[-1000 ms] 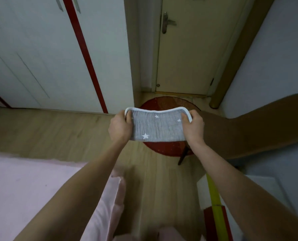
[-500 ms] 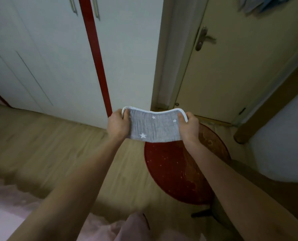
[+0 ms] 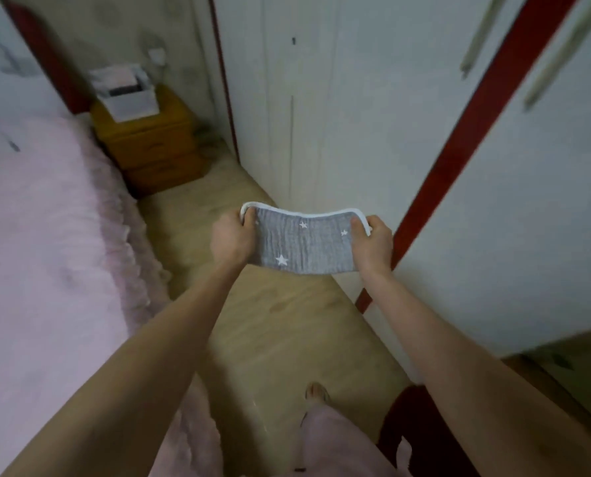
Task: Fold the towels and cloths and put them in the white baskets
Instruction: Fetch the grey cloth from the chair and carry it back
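My left hand (image 3: pixel 231 237) and right hand (image 3: pixel 372 243) pinch opposite ends of the folded grey star-print cloth (image 3: pixel 306 246), held in the air above the floor. Folding looks finished; next, carry it to a white basket, perhaps the white basket (image 3: pixel 130 94) on the nightstand.

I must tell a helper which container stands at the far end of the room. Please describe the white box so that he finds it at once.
Follow the pink bed to its far end, where an orange-brown wooden nightstand stands against the wall. The white box sits on top of it, open, with papers or cloths inside. Nothing else there is white and boxy.
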Action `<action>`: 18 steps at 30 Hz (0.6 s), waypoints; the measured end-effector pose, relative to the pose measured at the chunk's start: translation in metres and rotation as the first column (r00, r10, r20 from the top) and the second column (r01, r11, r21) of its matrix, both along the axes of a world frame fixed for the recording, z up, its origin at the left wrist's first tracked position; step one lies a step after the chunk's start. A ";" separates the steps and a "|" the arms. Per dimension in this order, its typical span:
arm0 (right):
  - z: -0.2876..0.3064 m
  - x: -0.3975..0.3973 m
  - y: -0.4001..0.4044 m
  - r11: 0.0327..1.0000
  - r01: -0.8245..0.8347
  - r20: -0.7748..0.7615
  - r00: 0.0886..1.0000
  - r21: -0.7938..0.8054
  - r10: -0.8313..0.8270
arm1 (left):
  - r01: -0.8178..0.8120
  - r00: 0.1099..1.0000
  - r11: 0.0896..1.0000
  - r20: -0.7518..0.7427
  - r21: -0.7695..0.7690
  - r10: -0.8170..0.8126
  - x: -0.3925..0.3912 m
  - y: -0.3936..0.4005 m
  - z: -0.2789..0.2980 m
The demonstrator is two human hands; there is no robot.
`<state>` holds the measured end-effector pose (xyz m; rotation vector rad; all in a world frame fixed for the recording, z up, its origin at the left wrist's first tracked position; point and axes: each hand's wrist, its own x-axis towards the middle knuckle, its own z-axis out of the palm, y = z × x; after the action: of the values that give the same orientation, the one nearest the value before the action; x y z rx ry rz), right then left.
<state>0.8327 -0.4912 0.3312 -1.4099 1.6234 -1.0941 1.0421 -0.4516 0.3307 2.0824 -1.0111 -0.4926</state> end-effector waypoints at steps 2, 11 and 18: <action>0.000 0.044 -0.054 0.993 -0.119 0.001 0.993 0.012 0.119 | -0.100 0.995 0.995 -0.029 -0.021 0.099 0.041 -0.024 0.004; 0.008 0.265 -0.212 0.812 -0.582 -0.087 0.808 0.034 0.583 | -0.462 0.885 0.885 0.040 -0.048 0.464 0.217 -0.090 0.010; -0.003 0.434 -0.307 0.764 -0.642 -0.030 0.764 0.069 0.645 | -0.542 0.833 0.840 0.141 0.013 0.535 0.382 -0.175 -0.017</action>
<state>1.2669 -0.7979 0.3287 -1.7801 1.0347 -0.5965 1.4241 -0.6262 0.3137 2.3452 -0.4345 -0.0890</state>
